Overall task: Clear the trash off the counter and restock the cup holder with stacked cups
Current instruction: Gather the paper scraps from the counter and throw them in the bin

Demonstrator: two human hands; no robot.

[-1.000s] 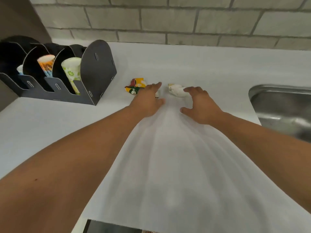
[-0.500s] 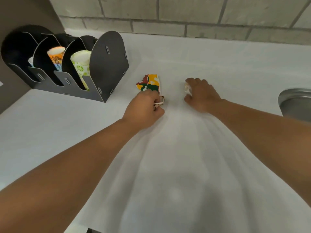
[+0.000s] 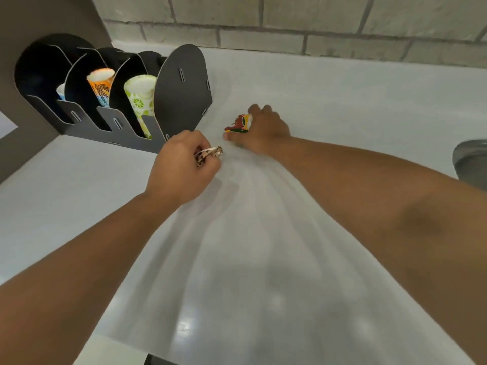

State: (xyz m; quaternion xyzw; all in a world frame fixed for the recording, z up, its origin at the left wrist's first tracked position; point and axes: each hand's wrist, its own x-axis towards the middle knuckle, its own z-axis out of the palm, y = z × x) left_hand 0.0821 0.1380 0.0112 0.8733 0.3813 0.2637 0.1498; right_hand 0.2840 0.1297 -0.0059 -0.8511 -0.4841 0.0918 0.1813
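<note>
Near the bench's point(image 3: 342, 106) back edge, beside the black slotted cup holder point(image 3: 181, 93), the left hand point(image 3: 181, 167) pinches a crumpled brown-patterned scrap point(image 3: 209, 154); the right hand point(image 3: 261, 133) clamps on a crushed red-and-yellow cup point(image 3: 238, 124). Best to tighten both grips before lifting, so nothing drops.

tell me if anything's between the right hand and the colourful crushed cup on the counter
Nothing visible does. The right hand is already on the colourful crushed cup, fingers curled over its far side. The left hand grips a separate brown spotted scrap nearer the cup holder, apart from it.
</note>
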